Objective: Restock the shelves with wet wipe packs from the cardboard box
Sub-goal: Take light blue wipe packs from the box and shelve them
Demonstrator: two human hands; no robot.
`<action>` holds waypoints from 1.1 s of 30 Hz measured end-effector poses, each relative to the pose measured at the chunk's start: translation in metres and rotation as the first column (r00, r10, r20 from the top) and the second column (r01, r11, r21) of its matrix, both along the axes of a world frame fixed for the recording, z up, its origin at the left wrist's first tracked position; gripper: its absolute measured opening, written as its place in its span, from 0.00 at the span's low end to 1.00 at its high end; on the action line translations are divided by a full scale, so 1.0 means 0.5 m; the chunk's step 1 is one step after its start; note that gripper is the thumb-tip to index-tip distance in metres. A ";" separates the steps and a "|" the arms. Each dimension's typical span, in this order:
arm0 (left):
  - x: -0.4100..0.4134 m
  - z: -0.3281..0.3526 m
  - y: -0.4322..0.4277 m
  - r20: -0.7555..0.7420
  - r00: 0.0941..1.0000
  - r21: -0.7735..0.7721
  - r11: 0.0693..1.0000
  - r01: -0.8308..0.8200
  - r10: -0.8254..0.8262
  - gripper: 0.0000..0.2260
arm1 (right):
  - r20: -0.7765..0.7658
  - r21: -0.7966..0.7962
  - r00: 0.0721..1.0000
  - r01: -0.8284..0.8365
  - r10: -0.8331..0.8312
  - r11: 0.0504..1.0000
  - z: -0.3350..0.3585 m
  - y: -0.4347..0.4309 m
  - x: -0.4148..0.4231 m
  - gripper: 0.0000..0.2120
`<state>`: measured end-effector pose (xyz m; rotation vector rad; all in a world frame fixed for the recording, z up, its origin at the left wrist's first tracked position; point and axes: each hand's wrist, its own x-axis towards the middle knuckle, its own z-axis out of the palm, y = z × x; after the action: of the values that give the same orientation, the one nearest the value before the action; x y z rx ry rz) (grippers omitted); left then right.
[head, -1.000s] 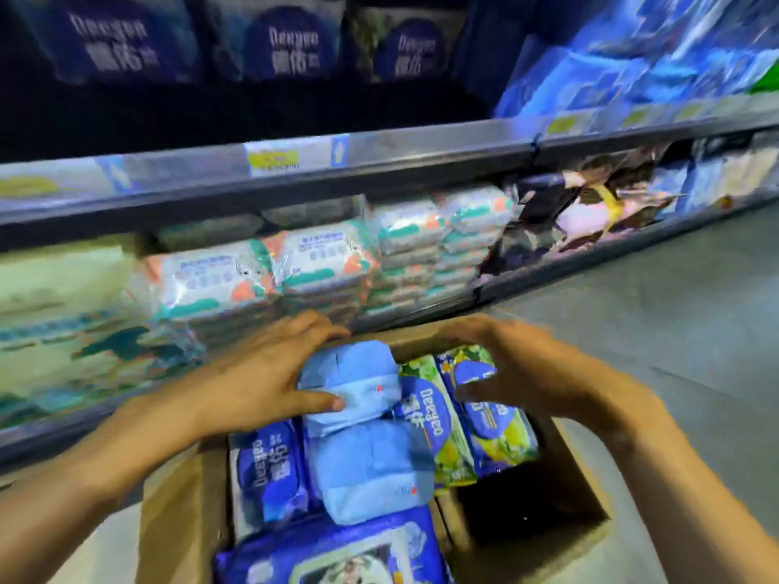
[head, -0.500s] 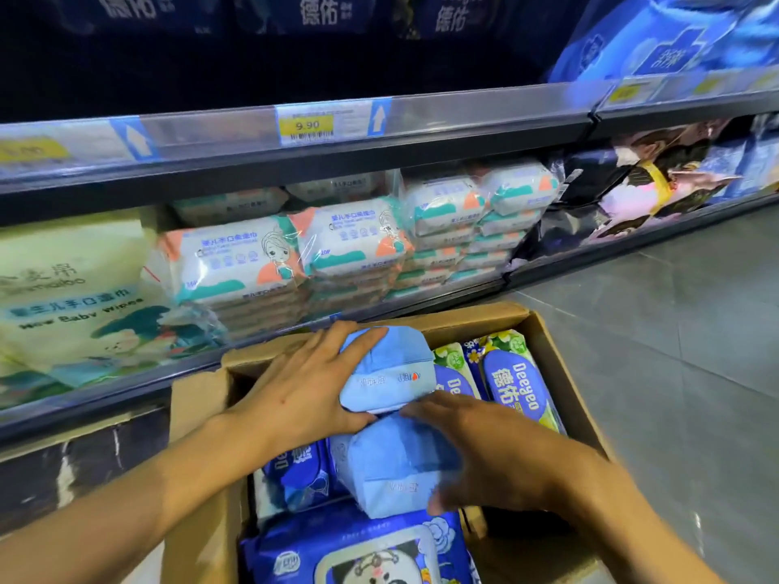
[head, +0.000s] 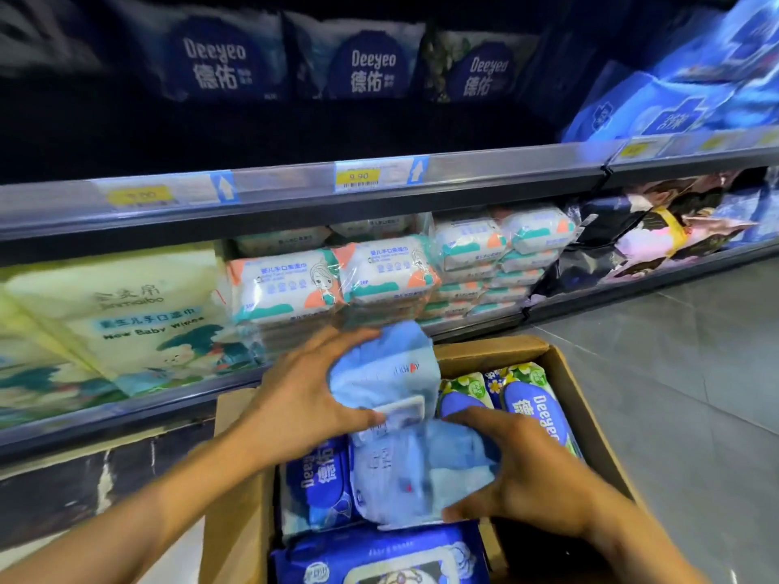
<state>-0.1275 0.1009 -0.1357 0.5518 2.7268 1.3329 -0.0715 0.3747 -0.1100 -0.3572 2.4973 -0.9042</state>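
two pale blue packs [head: 385,373], now raised from cardboard box [head: 565,373]: upper clasped by left hand [head: 303,398], lower [head: 421,474] by right hand [head: 527,478]; shelving judged next.

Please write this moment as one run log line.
left hand: grips upper light blue pack | right hand: grips lower light blue pack | both over cardboard box | shelving: not yet

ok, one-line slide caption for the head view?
Left hand and right hand each grip a light blue wipe pack over the open cardboard box, below stocked shelves.
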 end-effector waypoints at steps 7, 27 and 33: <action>0.007 0.284 -0.068 -0.171 0.938 0.425 0.882 -0.205 0.301 0.33 | -0.100 -0.268 0.995 -0.024 -0.003 0.963 0.356 0.009 -0.086 0.31; 0.035 0.622 -0.253 -0.121 0.694 0.872 0.410 -0.268 0.710 0.43 | -0.328 -0.866 0.942 -0.270 -0.073 0.421 0.592 -0.152 -0.208 0.29; 0.068 0.692 -0.263 -0.177 0.607 0.903 0.373 -0.214 0.775 0.33 | -0.338 -0.891 0.936 -0.284 -0.100 0.354 0.608 -0.168 -0.219 0.26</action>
<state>-0.0935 -0.0306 0.2103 -0.0038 2.5574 3.2279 -0.1810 0.2910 0.1940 -1.0897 1.8386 -2.3687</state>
